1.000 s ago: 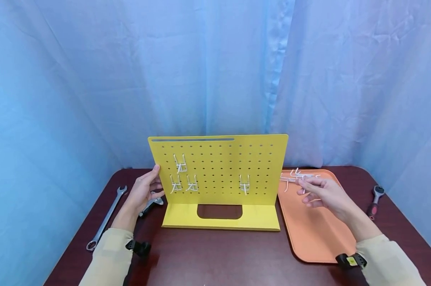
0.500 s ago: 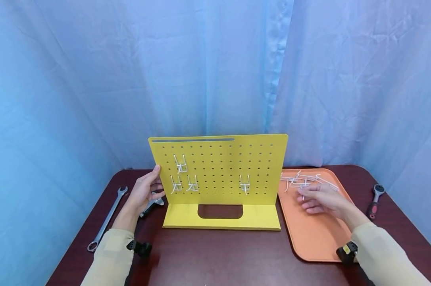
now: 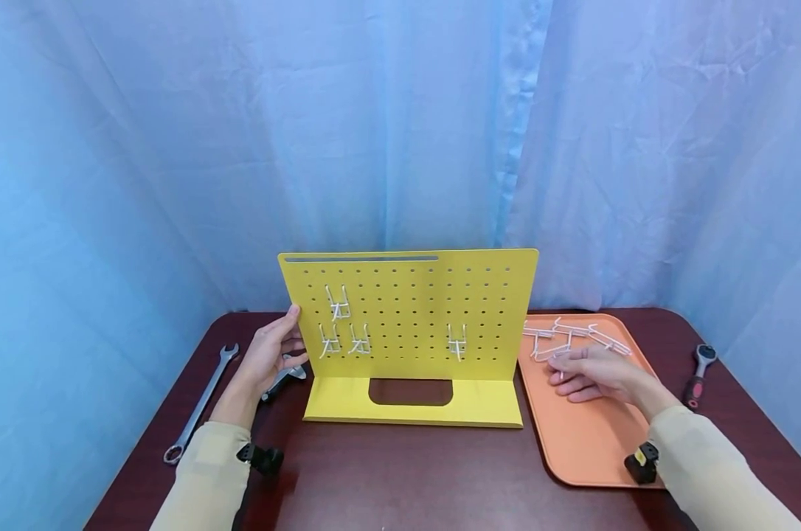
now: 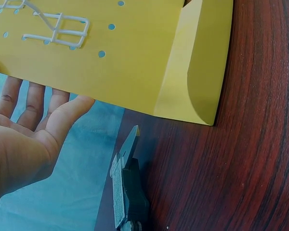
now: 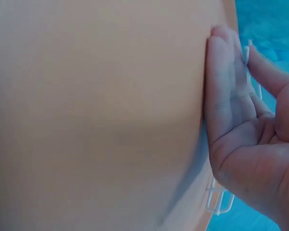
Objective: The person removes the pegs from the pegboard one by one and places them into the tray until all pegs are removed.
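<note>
A yellow pegboard (image 3: 410,317) stands upright on its base, with several white wire hooks (image 3: 359,341) in its holes. My left hand (image 3: 272,351) holds its left edge, thumb at the front and the other fingers behind, as the left wrist view also shows. Over the orange tray (image 3: 593,442), my right hand (image 3: 593,372) pinches a white wire hook (image 5: 247,55) between thumb and fingers; much of that hook is hidden. More loose white hooks (image 3: 608,341) lie at the tray's far end, just beyond the right fingertips.
To the left lies a combination wrench (image 3: 201,404). A tool with a silver head and dark handle (image 3: 282,380) is partly hidden by the left hand. Right of the tray is a ratchet wrench (image 3: 699,376). Blue curtains (image 3: 387,133) hang behind the table (image 3: 400,472).
My right hand has lowered over the tray and shifted slightly toward me. The loose hooks there have spread apart, one lying farther right. The left hand still holds the pegboard's edge.
</note>
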`<state>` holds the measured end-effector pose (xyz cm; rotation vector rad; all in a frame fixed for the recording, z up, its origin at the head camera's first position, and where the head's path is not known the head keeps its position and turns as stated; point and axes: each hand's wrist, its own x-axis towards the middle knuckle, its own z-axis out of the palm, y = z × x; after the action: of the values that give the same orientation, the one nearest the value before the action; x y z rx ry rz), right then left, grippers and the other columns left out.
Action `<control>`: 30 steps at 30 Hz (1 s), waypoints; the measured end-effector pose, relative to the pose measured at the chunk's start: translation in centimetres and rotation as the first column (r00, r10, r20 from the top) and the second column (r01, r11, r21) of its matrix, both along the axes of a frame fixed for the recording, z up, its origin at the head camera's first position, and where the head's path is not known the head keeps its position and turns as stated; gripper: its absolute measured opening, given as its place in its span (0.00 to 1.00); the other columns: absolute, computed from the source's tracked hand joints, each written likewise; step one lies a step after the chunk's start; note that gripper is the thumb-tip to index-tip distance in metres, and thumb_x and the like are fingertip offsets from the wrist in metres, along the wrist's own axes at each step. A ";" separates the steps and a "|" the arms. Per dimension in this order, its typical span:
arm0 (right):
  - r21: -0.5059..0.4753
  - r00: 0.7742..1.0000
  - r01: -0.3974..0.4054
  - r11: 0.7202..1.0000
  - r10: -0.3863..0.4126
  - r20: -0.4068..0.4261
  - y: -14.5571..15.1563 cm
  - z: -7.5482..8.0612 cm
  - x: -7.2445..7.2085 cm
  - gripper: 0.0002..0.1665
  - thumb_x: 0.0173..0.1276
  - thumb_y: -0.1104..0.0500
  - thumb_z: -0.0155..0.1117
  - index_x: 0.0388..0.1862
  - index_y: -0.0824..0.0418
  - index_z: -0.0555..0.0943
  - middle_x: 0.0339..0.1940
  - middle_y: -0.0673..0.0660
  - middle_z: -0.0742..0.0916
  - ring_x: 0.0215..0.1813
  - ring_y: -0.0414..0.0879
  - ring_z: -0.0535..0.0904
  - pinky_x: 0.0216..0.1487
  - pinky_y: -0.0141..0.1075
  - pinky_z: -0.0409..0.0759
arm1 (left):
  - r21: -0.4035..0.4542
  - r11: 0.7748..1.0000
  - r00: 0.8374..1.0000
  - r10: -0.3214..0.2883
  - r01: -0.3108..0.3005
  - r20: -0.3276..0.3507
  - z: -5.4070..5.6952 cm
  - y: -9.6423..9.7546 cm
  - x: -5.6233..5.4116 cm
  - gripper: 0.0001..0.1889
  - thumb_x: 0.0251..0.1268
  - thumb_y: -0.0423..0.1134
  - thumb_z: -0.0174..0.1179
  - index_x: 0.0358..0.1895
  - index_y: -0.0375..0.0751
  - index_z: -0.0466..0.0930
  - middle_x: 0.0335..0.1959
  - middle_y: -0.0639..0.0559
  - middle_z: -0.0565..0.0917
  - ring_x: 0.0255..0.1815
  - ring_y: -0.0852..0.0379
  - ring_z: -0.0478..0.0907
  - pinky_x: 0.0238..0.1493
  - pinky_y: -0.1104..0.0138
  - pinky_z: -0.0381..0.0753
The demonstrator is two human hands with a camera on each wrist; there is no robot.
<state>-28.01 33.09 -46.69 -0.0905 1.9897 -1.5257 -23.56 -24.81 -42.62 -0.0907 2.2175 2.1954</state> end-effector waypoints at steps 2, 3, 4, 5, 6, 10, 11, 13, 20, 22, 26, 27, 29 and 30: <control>0.018 1.000 0.002 1.000 -0.002 0.004 -0.1 0.0 0.0 0.29 0.81 0.48 0.56 0.66 0.71 0.75 0.44 0.57 0.87 0.44 0.48 0.88 0.48 0.46 0.86 | -0.004 1.000 1.000 0.001 -0.001 0.003 0.0 0.1 0.0 0.35 0.69 0.68 0.55 0.67 0.46 0.76 0.45 0.45 0.84 0.46 0.50 0.84 0.50 0.51 0.84; 0.027 1.000 0.003 1.000 -0.004 0.005 -0.2 0.0 0.1 0.29 0.81 0.48 0.56 0.66 0.71 0.74 0.43 0.58 0.87 0.44 0.48 0.88 0.47 0.46 0.86 | -0.003 1.000 1.000 0.000 0.000 0.006 0.0 0.1 -0.1 0.35 0.69 0.68 0.55 0.67 0.46 0.76 0.45 0.45 0.83 0.46 0.50 0.84 0.51 0.51 0.84; 0.039 1.000 0.002 0.999 -0.002 0.003 -0.3 0.0 0.1 0.29 0.81 0.48 0.55 0.66 0.72 0.74 0.42 0.58 0.87 0.44 0.48 0.88 0.47 0.46 0.86 | -0.003 1.000 1.000 0.001 -0.001 0.007 0.0 0.1 -0.1 0.35 0.69 0.68 0.55 0.67 0.46 0.76 0.45 0.45 0.83 0.46 0.50 0.84 0.51 0.51 0.84; 0.053 1.000 0.001 0.999 -0.001 0.000 -0.4 0.0 0.1 0.29 0.81 0.47 0.55 0.65 0.72 0.75 0.42 0.58 0.87 0.43 0.48 0.87 0.47 0.46 0.86 | -0.003 1.000 1.000 0.001 -0.001 0.008 0.0 0.1 -0.1 0.35 0.69 0.68 0.55 0.67 0.45 0.76 0.45 0.45 0.83 0.46 0.50 0.84 0.51 0.51 0.84; 0.067 1.000 0.004 0.998 -0.004 0.001 -0.5 0.1 0.1 0.29 0.81 0.47 0.55 0.63 0.71 0.75 0.40 0.58 0.87 0.42 0.48 0.87 0.46 0.45 0.86 | -0.004 1.000 1.000 0.000 0.000 0.010 0.0 0.1 -0.1 0.35 0.69 0.68 0.55 0.68 0.46 0.76 0.46 0.45 0.83 0.46 0.50 0.84 0.51 0.51 0.84; 0.112 1.000 0.001 0.994 -0.001 -0.003 -1.0 0.3 0.0 0.28 0.81 0.44 0.53 0.57 0.69 0.77 0.37 0.57 0.86 0.39 0.47 0.87 0.44 0.45 0.87 | -0.006 1.000 1.000 0.008 -0.008 0.017 0.1 0.1 0.0 0.36 0.69 0.69 0.55 0.68 0.45 0.75 0.46 0.45 0.83 0.46 0.50 0.84 0.51 0.51 0.84; 0.118 1.000 0.002 0.993 -0.002 -0.003 -1.1 0.3 0.0 0.28 0.81 0.43 0.53 0.56 0.68 0.77 0.37 0.57 0.86 0.39 0.47 0.87 0.43 0.45 0.87 | -0.006 1.000 1.000 0.009 -0.009 0.019 0.1 0.1 0.0 0.36 0.69 0.69 0.55 0.68 0.45 0.75 0.46 0.45 0.83 0.47 0.50 0.84 0.51 0.51 0.84; 0.125 1.000 0.009 0.992 -0.009 -0.001 -1.2 0.4 0.1 0.28 0.82 0.43 0.52 0.54 0.68 0.77 0.36 0.57 0.86 0.38 0.47 0.87 0.43 0.45 0.87 | -0.006 1.000 1.000 0.010 -0.010 0.022 0.1 0.0 0.0 0.36 0.69 0.69 0.55 0.68 0.45 0.75 0.46 0.44 0.83 0.47 0.50 0.84 0.52 0.51 0.84; 0.128 0.999 0.033 0.991 -0.033 -0.008 -1.3 0.3 0.2 0.27 0.81 0.43 0.53 0.53 0.67 0.78 0.36 0.57 0.86 0.38 0.47 0.87 0.43 0.46 0.87 | -0.005 1.000 1.000 0.011 -0.011 0.021 0.2 0.0 0.0 0.37 0.68 0.69 0.56 0.68 0.45 0.76 0.47 0.44 0.82 0.47 0.50 0.84 0.52 0.51 0.83; 0.124 0.999 0.040 0.992 -0.039 -0.011 -1.3 0.4 0.2 0.26 0.81 0.43 0.53 0.53 0.67 0.78 0.36 0.58 0.86 0.38 0.48 0.87 0.43 0.46 0.87 | -0.006 1.000 1.000 0.014 -0.013 0.021 0.2 0.0 0.0 0.37 0.67 0.69 0.56 0.67 0.45 0.76 0.47 0.44 0.82 0.47 0.50 0.84 0.52 0.51 0.84; 0.115 0.998 0.060 0.992 -0.058 -0.022 -1.4 0.4 0.4 0.26 0.82 0.44 0.53 0.53 0.68 0.77 0.37 0.58 0.86 0.39 0.48 0.87 0.42 0.47 0.87 | -0.006 1.000 1.000 0.017 -0.017 0.024 0.2 0.1 0.0 0.37 0.67 0.69 0.57 0.67 0.45 0.76 0.46 0.45 0.83 0.46 0.50 0.84 0.51 0.52 0.84; 0.113 0.998 0.067 0.991 -0.065 -0.022 -1.4 0.4 0.5 0.26 0.82 0.44 0.52 0.54 0.68 0.77 0.38 0.58 0.85 0.39 0.48 0.87 0.42 0.47 0.87 | -0.006 1.000 1.000 0.018 -0.017 0.026 0.2 0.1 0.1 0.37 0.67 0.69 0.57 0.67 0.45 0.76 0.46 0.45 0.83 0.46 0.51 0.84 0.51 0.52 0.84; 0.109 0.997 0.072 0.991 -0.070 -0.026 -1.4 0.4 0.6 0.27 0.82 0.44 0.52 0.56 0.68 0.77 0.39 0.58 0.85 0.39 0.49 0.87 0.42 0.47 0.87 | -0.004 1.000 0.999 0.019 -0.019 0.028 0.3 0.1 0.1 0.37 0.67 0.69 0.57 0.67 0.45 0.76 0.46 0.46 0.83 0.46 0.51 0.84 0.51 0.52 0.84; 0.108 0.997 0.077 0.991 -0.075 -0.028 -1.4 0.4 0.7 0.27 0.82 0.45 0.52 0.57 0.69 0.76 0.40 0.58 0.85 0.39 0.49 0.87 0.42 0.48 0.87 | -0.004 1.000 0.999 0.021 -0.021 0.030 0.3 0.1 0.1 0.37 0.67 0.69 0.57 0.67 0.45 0.76 0.45 0.46 0.83 0.46 0.51 0.84 0.51 0.52 0.84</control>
<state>-27.29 31.64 -46.26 0.0126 2.1130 -1.4655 -23.51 -24.67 -42.33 -0.1460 2.2154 2.1855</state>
